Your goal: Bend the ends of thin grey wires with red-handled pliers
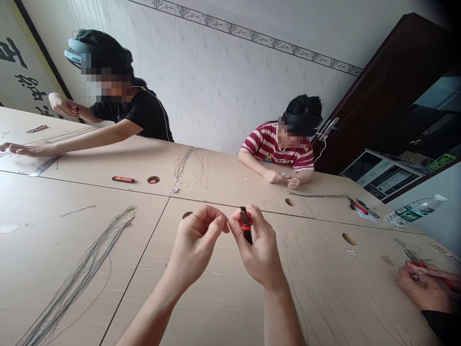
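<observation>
Close together over the middle of the table, my left hand and my right hand meet at the fingertips. Thumb and forefinger of my left hand pinch a tiny, thin piece, too small to name. My right thumb and forefinger also close at that piece. Tucked in my right hand are small pliers with red and black handles, jaws pointing up. To the left lies a bundle of thin grey cords with small metal ends. Several single cords are spread out on the right.
Across the table sit a person in black and a person in a striped shirt. At right, another person's hand holds a red-handled tool. A water bottle, a red-black box cutter and cable holes also show.
</observation>
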Tool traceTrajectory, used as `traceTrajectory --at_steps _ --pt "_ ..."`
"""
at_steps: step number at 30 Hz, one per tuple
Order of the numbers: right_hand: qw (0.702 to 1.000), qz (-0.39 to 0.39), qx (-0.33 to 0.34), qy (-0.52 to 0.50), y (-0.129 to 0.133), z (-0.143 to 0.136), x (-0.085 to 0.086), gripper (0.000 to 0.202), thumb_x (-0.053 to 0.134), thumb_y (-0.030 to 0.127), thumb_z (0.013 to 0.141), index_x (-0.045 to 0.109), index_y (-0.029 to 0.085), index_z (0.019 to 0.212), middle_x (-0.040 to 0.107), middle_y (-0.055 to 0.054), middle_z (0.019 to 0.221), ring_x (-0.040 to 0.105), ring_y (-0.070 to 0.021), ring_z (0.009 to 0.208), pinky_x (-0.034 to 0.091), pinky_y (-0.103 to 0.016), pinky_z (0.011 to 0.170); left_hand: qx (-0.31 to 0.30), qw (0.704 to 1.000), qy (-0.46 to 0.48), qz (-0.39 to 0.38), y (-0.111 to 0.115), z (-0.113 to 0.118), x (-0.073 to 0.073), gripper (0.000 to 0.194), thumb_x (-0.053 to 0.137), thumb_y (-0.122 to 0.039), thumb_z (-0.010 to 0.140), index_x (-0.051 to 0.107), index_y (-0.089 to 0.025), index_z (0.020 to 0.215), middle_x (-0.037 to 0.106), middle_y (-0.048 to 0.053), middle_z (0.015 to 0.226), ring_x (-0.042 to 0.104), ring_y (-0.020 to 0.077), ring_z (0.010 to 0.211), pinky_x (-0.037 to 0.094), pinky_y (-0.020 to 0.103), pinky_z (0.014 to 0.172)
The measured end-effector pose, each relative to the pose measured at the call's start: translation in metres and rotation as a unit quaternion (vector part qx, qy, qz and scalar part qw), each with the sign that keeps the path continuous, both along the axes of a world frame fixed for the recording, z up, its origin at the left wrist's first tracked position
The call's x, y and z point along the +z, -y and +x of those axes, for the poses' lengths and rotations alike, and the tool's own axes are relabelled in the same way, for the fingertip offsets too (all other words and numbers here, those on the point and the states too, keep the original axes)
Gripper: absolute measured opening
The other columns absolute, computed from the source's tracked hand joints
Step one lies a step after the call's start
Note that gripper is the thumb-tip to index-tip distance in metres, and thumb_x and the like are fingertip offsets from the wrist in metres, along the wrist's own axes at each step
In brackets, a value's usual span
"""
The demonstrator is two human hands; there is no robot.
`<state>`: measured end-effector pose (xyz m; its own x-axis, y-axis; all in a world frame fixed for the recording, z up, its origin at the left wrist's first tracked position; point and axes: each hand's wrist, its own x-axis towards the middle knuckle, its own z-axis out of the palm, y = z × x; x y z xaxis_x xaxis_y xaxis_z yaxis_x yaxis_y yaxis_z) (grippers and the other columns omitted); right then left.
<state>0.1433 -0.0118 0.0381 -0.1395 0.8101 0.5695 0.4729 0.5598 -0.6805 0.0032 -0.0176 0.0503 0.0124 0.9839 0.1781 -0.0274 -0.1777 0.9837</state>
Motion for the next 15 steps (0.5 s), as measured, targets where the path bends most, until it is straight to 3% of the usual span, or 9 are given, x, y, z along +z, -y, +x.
traceTrajectory --at_steps 15 --pt "0.998 -0.01 -0.018 -0.053 0.0009 0.001 -0.0028 0.003 0.056 0.026 0.096 0.055 0.024 0.093 0.062 0.0 0.083 0.06 -0.0168 0.078 0.05 -0.031 0.074 -0.019 0.998 0.049 0.028 0.0006 0.0023 -0.0031 0.015 0.059 -0.026 0.09 0.065 -0.018 0.079 0.068 0.002 0.074 0.051 0.0099 0.057 0.042 0.023 0.054"
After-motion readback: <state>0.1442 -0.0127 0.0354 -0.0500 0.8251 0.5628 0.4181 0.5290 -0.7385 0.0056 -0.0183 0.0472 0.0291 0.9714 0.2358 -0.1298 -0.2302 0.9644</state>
